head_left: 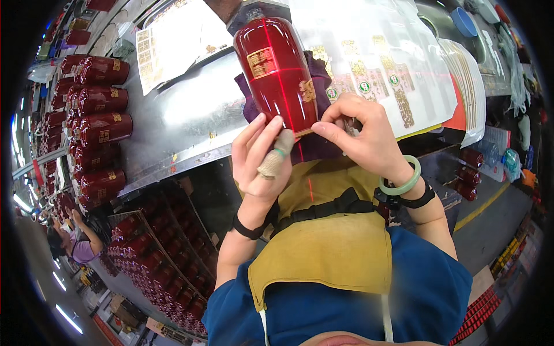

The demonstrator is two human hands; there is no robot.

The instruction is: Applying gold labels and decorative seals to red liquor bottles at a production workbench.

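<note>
A glossy dark red glass bottle (271,63) with gold decorations lies on a dark purple cloth (320,72), its neck pointing away from me. A red laser cross falls over it. The fingers of my left hand (259,153) press on the bottle's near end at its left; one finger wears a beige wrap with a green band. At the right of that same end, my right hand (360,130) has thumb and forefinger pinched together against the bottle's edge. Anything between those tips is too small to make out. Its other fingers curl under, partly hidden.
Sheets of gold decals (358,69) lie right of the bottle, another label sheet (173,43) left on the metal bench (167,115). Red bottles (101,130) stand in rows at the left, more in racks (156,254) below. Another person (81,245) works far left. A blue bowl (463,23) sits far right.
</note>
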